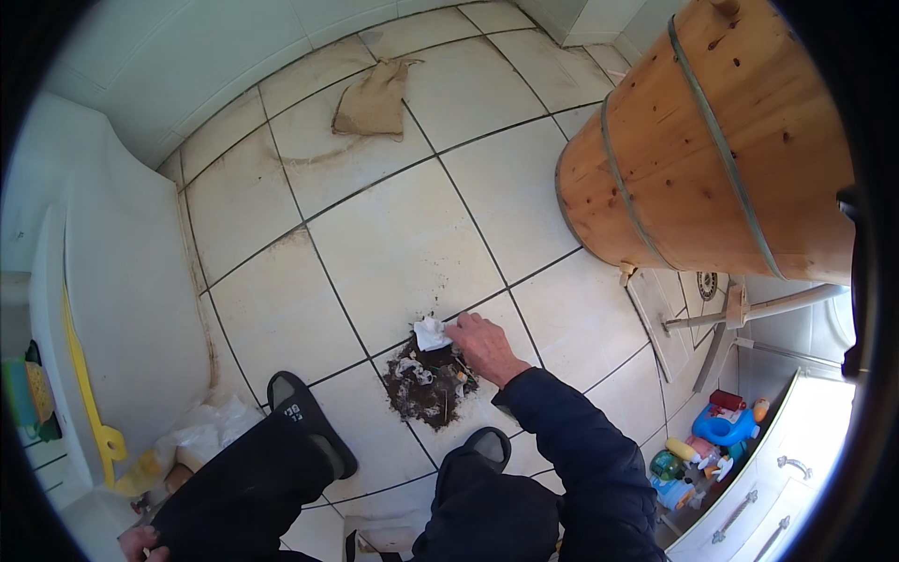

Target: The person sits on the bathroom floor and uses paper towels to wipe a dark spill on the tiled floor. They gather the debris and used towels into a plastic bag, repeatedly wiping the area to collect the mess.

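Observation:
My right hand [486, 347], in a dark sleeve, pinches a crumpled piece of white tissue [431, 334] low over the floor. Just below the tissue lies a heap of dark dirt [420, 402], mixed with scraps of white material and thin bits of debris. Loose specks trail from it up the tile. At the lower left edge, part of my left hand [143, 544] shows beside my left leg; whether its fingers grip anything is hidden. My two feet, in dark slippers [309, 421], stand on either side below the heap.
A large wooden barrel [709, 140] with metal bands stands at right. Several cleaning bottles [723, 425] sit by a white cabinet [758, 506]. A brown cloth bag [372, 102] lies on the floor tiles [400, 246]. Left are a white panel [130, 267], a yellow strip [83, 379] and plastic bags [218, 428].

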`<action>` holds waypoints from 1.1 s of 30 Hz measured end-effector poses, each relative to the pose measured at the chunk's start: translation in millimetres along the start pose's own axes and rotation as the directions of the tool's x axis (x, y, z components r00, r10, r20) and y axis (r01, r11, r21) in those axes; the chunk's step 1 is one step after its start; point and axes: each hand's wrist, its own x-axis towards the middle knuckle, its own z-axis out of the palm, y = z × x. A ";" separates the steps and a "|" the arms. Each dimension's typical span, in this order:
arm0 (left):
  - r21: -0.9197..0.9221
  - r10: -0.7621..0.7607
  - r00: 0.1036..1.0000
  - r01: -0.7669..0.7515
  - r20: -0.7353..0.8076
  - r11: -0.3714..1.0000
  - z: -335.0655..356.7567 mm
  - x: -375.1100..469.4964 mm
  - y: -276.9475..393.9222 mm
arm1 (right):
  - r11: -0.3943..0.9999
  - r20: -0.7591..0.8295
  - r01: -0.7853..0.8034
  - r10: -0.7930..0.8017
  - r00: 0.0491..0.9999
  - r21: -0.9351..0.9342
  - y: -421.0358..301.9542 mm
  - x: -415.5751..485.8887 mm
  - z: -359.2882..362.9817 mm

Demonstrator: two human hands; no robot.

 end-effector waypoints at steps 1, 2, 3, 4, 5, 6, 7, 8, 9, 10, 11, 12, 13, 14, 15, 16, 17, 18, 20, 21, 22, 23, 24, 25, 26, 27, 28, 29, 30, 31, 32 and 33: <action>-0.018 -0.004 1.000 0.004 0.001 1.000 0.2 0.3 1.2 | 0.998 0.029 -0.055 0.055 0.998 -0.017 2.7 7.0 -2.2; -0.037 -0.008 1.000 0.009 0.010 0.999 -1.0 0.2 3.1 | 0.998 -0.118 -0.054 0.055 0.992 0.012 10.8 19.4 -4.7; -0.023 0.001 1.000 0.000 0.017 1.000 -2.3 0.7 4.8 | 0.996 -0.183 -0.084 0.078 0.980 -0.027 20.9 36.9 -5.9; -0.009 0.013 1.000 -0.013 0.013 1.000 -1.4 1.9 5.8 | 0.996 -0.282 -0.069 0.052 0.958 -0.052 29.0 56.0 -7.0; 0.005 0.024 1.000 -0.024 0.008 1.000 -1.3 3.0 6.8 | 0.991 -0.301 -0.102 0.071 0.951 -0.088 32.7 71.0 -6.2; -0.001 0.024 1.000 -0.024 0.000 1.000 -0.7 3.3 8.5 | 0.988 -0.287 -0.107 0.072 0.955 -0.110 28.2 76.3 -1.7; -0.007 0.024 1.000 -0.024 -0.010 1.000 0.8 3.8 9.5 | 0.983 -0.251 -0.126 0.091 0.964 -0.131 24.5 82.6 2.1; -0.014 0.023 0.999 -0.023 -0.022 1.000 1.1 4.4 10.2 | 0.991 -0.213 -0.065 0.038 0.976 -0.119 15.0 75.2 7.1; -0.019 0.021 0.999 -0.022 -0.027 1.000 1.8 4.9 10.5 | 0.994 -0.133 -0.027 0.013 0.991 -0.103 2.1 60.8 12.6; -0.026 0.020 0.999 -0.021 -0.035 0.999 2.6 5.5 10.2 | 0.997 -0.095 0.024 -0.031 0.995 -0.076 -9.4 45.0 16.7; -0.036 0.019 0.999 -0.020 -0.040 0.999 3.2 5.5 9.9 | 0.997 -0.008 0.041 -0.041 0.999 -0.065 -18.5 29.7 20.3; -0.045 0.029 0.999 -0.031 -0.035 0.999 2.8 5.3 9.4 | 0.996 0.051 0.069 -0.067 0.996 -0.049 -24.1 15.9 22.7; -0.053 0.041 0.999 -0.043 -0.033 0.998 2.0 4.8 8.6 | 0.997 0.071 0.071 -0.070 0.995 -0.019 -28.3 4.3 24.0; -0.060 0.055 0.998 -0.056 -0.029 0.997 1.7 4.2 7.6 | 0.998 0.039 0.068 -0.068 0.997 0.003 -29.9 -3.5 24.3; -0.057 0.054 0.998 -0.055 -0.022 0.997 0.8 3.3 6.4 | 0.998 -0.019 0.059 -0.058 0.998 0.025 -32.3 -11.8 23.6; -0.052 0.049 0.999 -0.049 -0.014 0.997 -0.3 1.5 6.0 | 0.999 0.034 0.019 -0.020 0.999 0.034 -32.8 -15.4 21.9; -0.046 0.043 0.999 -0.044 -0.010 0.998 -0.7 -0.7 5.9 | 0.999 0.018 -0.003 0.002 1.000 0.045 -31.1 -12.3 20.0; -0.052 0.057 0.998 -0.057 -0.011 0.997 -0.7 -1.5 4.5 | 0.998 0.036 -0.046 0.044 0.998 0.050 -29.5 -7.7 17.6; -0.060 0.080 0.997 -0.081 -0.017 0.995 0.4 -2.9 3.7 | 0.995 -0.088 -0.019 0.028 0.996 0.097 -26.6 14.4 15.1; -0.083 0.043 0.998 -0.046 -0.034 0.995 1.2 -3.7 4.7 | 0.992 -0.068 -0.042 0.051 0.996 0.120 -26.3 25.7 15.0; -0.108 0.010 0.999 -0.015 -0.049 0.994 2.1 -3.3 6.4 | 0.995 -0.131 -0.015 0.028 0.991 0.096 -25.7 39.0 16.3; -0.132 -0.021 0.997 0.012 -0.069 0.991 2.7 -2.2 8.3 | 0.998 -0.146 -0.014 0.024 0.989 0.068 -25.5 53.5 18.3; -0.114 -0.006 0.999 0.001 -0.044 0.993 1.6 -0.6 10.9 | 0.999 -0.215 -0.001 0.010 0.977 0.041 -27.8 60.1 20.5; -0.095 0.006 1.000 -0.008 -0.020 0.995 0.3 0.8 14.4 | 1.000 -0.132 0.007 -0.004 0.991 0.027 -31.9 60.2 23.3; -0.078 0.017 1.000 -0.016 0.006 0.997 -0.8 2.8 17.3 | 1.000 -0.100 0.025 -0.024 0.995 0.013 -37.0 56.1 26.6; -0.078 0.020 1.000 -0.019 0.007 0.997 -2.1 5.2 19.1 | 0.999 -0.038 0.045 -0.045 0.998 0.009 -43.4 48.9 30.6; -0.076 0.021 1.000 -0.021 0.000 0.997 -2.2 7.1 20.7 | 0.997 0.035 0.070 -0.070 0.997 -0.013 -48.6 37.0 32.8; -0.079 0.022 1.000 -0.022 -0.004 0.997 -1.9 8.5 21.9 | 0.997 0.094 0.080 -0.080 0.992 0.000 -50.9 28.1 34.8; -0.089 0.021 1.000 -0.022 -0.010 0.996 -1.6 9.4 22.7 | 0.994 0.016 0.106 -0.106 0.994 0.007 -52.5 19.4 36.5; -0.097 0.022 1.000 -0.024 -0.018 0.995 -0.8 10.1 22.6 | 0.998 0.070 0.070 -0.070 0.995 0.005 -52.6 13.2 37.3; -0.103 0.022 1.000 -0.024 -0.019 0.994 -0.7 10.2 22.4 | 0.996 -0.031 0.073 -0.071 0.997 0.043 -52.4 8.5 37.5; -0.098 0.021 1.000 -0.022 -0.010 0.995 -0.4 9.6 22.2 | 0.996 -0.072 0.042 -0.037 0.997 0.073 -50.6 7.1 36.9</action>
